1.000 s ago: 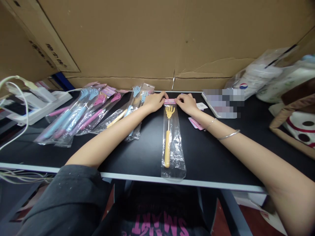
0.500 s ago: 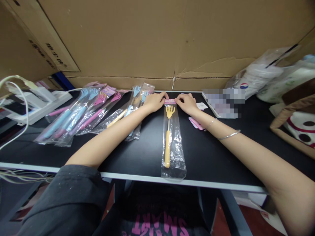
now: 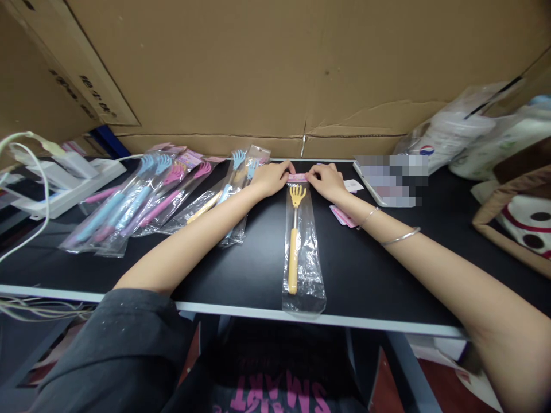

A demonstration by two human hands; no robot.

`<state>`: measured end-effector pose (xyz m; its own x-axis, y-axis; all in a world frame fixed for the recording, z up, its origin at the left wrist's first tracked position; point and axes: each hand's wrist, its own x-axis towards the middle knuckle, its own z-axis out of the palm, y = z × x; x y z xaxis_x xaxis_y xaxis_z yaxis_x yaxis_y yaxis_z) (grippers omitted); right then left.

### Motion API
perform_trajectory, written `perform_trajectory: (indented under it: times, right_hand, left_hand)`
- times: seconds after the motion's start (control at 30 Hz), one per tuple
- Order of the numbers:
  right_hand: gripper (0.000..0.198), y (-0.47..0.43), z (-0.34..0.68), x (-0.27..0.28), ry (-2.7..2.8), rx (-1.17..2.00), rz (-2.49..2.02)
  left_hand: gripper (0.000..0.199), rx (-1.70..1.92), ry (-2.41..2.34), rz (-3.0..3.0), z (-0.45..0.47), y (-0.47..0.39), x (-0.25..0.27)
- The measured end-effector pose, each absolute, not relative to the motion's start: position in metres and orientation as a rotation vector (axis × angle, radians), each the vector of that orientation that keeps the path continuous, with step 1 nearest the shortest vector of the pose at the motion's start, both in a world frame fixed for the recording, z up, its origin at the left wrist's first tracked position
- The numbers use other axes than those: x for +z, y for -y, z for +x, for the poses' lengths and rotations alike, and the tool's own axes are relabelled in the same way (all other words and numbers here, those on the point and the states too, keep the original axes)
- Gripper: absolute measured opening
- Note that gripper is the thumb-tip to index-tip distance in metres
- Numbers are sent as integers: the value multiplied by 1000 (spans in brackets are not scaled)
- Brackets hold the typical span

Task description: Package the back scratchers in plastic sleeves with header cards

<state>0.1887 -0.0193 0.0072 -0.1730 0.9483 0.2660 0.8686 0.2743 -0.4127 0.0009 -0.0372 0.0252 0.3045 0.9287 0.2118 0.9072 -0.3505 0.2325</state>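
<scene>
A yellow back scratcher (image 3: 294, 252) lies in a clear plastic bag (image 3: 312, 275) at the middle of the black table, its claw end pointing away from me. Across the bag's top runs a pink header card (image 3: 297, 178). My left hand (image 3: 271, 178) pinches the card's left end with closed fingers. At its right end, my right hand (image 3: 328, 180) does the same with thumb and fingertips. Partly under my right hand and wrist are a white tag (image 3: 353, 185) and loose pink cards (image 3: 342, 216).
Several bagged back scratchers (image 3: 142, 195) in blue, pink and yellow lie in a pile on the left. Beyond them is a white power strip (image 3: 77, 183) with cables. A phone-like slab (image 3: 381, 183), partly blurred, a bagged cup (image 3: 451, 135) and a brown-handled bag (image 3: 512, 212) stand right. Cardboard (image 3: 275, 74) walls the back.
</scene>
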Motion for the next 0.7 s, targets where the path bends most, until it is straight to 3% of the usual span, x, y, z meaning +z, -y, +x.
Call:
perform_trajectory:
  times: [0.7]
  right_hand:
    - [22,19,189,6,2109,168,-1625]
  left_hand:
    - [37,478,-1755,2474,1,39,26]
